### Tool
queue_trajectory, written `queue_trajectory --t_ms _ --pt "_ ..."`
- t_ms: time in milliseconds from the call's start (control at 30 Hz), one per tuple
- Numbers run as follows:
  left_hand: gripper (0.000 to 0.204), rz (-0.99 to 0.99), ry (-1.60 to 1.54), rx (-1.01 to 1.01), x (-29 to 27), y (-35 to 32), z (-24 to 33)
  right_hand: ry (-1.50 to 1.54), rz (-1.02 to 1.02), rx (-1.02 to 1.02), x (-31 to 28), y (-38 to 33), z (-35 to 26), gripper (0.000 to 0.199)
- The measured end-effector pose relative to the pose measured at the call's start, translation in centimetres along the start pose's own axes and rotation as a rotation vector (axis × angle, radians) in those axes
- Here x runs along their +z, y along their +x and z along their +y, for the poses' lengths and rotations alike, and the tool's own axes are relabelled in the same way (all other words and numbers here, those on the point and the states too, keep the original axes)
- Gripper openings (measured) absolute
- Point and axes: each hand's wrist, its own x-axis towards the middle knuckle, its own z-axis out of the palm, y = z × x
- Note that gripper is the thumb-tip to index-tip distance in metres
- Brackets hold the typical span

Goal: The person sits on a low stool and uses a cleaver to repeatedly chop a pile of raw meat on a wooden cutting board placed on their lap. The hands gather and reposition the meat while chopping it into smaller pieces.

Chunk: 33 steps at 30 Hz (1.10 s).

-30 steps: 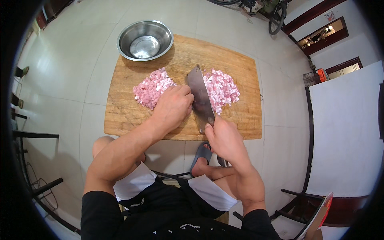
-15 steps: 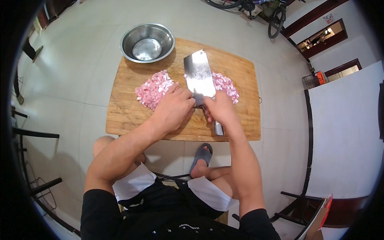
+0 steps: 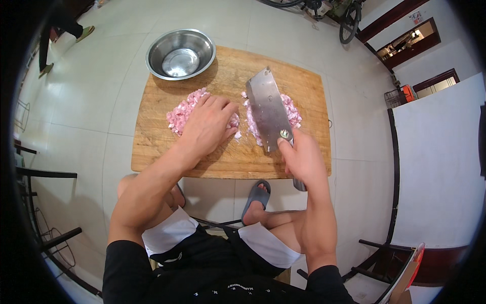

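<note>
My right hand is closed round the handle of a cleaver. The wide blade leans over a pile of diced pink meat on the right half of the wooden cutting board, covering part of it. On the left pile of diced meat, my left hand rests palm down. Its fingers are bent and somewhat apart, with the thumb toward the board's middle; the fingertips are partly hidden. A few loose bits lie between the two piles.
A steel bowl stands on the board's far left corner and holds no meat. Beyond lie the tiled floor, a bicycle at the far right and a white panel on the right. Another person's legs show at the far left.
My hands have moved apart: the cleaver went right and toward me, its blade turned, while my left hand shifted left onto the pile. The other person's feet have moved into fuller view.
</note>
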Motion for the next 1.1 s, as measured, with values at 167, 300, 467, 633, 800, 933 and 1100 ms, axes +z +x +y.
queue_trajectory --t_ms 167,300,467,633,800,933,1100 --pt "0.041 -0.043 -0.021 -0.03 -0.6 0.0 0.8 -0.083 0.016 -0.034 -0.1 -2.8 -1.4 0.026" --pt "0.027 -0.119 -0.064 -0.027 -0.6 -0.5 0.2 -0.126 0.03 -0.059 0.0 -3.8 -2.3 0.027" --pt "0.021 -0.116 -0.039 0.016 -0.1 -0.5 0.3 -0.216 0.024 -0.061 0.3 -4.6 -3.3 0.028" --pt "0.017 -0.09 -0.032 0.061 0.5 -0.6 0.5 -0.242 -0.034 -0.025 0.6 -4.8 -3.3 0.029" --pt "0.015 -0.106 -0.06 0.049 0.9 -0.7 0.5 -0.222 -0.053 -0.015 0.6 -4.9 -3.3 0.028" --pt "0.016 -0.088 -0.052 0.056 0.8 -0.7 0.6 -0.215 -0.029 0.021 0.1 -5.0 -3.8 0.029" --pt "0.018 -0.038 -0.066 0.08 0.4 -0.8 1.3 -0.266 -0.046 -0.024 0.4 -5.3 -3.5 0.03"
